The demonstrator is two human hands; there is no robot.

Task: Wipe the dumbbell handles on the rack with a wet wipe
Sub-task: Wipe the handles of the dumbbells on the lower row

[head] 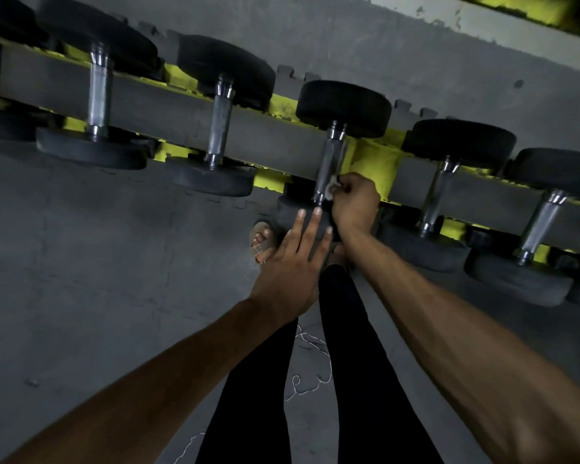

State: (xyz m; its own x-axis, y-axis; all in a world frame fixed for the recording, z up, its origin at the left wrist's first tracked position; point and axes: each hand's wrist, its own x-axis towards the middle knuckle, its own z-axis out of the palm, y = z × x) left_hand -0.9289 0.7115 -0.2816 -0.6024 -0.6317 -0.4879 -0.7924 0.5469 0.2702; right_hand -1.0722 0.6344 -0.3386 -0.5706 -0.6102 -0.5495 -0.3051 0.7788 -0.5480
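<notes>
- The step in hand is the wiping of one handle. The right hand [355, 202] pinches a small white wipe [333, 187] between curled fingers and thumb. It presses the wipe against the near end of the handle [329, 159] of the middle dumbbell [344, 108].
- The left hand [292, 259] holds nothing. Its fingers are straight and spread, and the fingertips appear to rest on the dumbbell's near head [289, 211], probably to steady it.
- The dumbbell lies across the grey rack [168, 98], its handle over the bar and a head on either side.
- Two more dumbbells lie to the left [220, 125] and two to the right [439, 192], all well apart from the hands.
- It is not clear which of those handles are already wiped, so progress is hard to judge. This one looks only partly covered, since the wipe sits at its near end.
- The next move likely calls for drawing the wipe along the handle toward the far head, and turning it round the bar to reach the underside.
- The left hand should keep its pressure so the dumbbell does not roll on the rack. After that, both hands shift to a neighbouring handle.
</notes>
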